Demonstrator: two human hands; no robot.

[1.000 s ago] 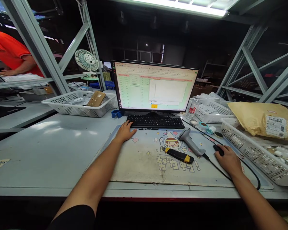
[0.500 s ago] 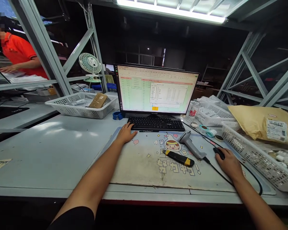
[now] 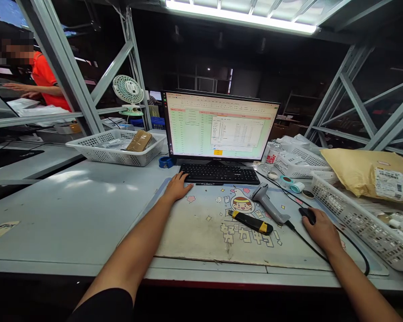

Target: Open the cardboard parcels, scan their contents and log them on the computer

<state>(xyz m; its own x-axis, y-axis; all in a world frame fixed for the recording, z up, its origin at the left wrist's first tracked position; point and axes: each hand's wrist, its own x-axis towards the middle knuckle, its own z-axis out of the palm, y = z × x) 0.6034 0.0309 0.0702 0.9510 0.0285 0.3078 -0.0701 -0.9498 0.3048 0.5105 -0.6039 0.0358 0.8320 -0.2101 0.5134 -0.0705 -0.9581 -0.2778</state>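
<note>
My left hand (image 3: 177, 187) lies with its fingers stretched over the left end of a black keyboard (image 3: 221, 173). Curled over a black computer mouse (image 3: 307, 215) on the right of the desk mat (image 3: 188, 237) is my right hand (image 3: 322, 230). Between the hands lie a grey barcode scanner (image 3: 270, 205) with a cable and a black and yellow utility knife (image 3: 250, 222). Behind the keyboard stands a monitor (image 3: 191, 134) showing a spreadsheet with a smaller window over it.
At left sits a white basket (image 3: 121, 156) with a brown package (image 3: 139, 141). A blue tape roll (image 3: 166, 162) lies beside the keyboard. Another white basket (image 3: 352, 212) and a large yellow parcel (image 3: 359, 172) occupy the right. A co-worker in a red shirt (image 3: 45, 74) stands beyond the metal frame.
The co-worker in red has shifted to the right, and one of their arms reaches out leftward. My two hands stay on the keyboard and the mouse. The view shifts very slightly.
</note>
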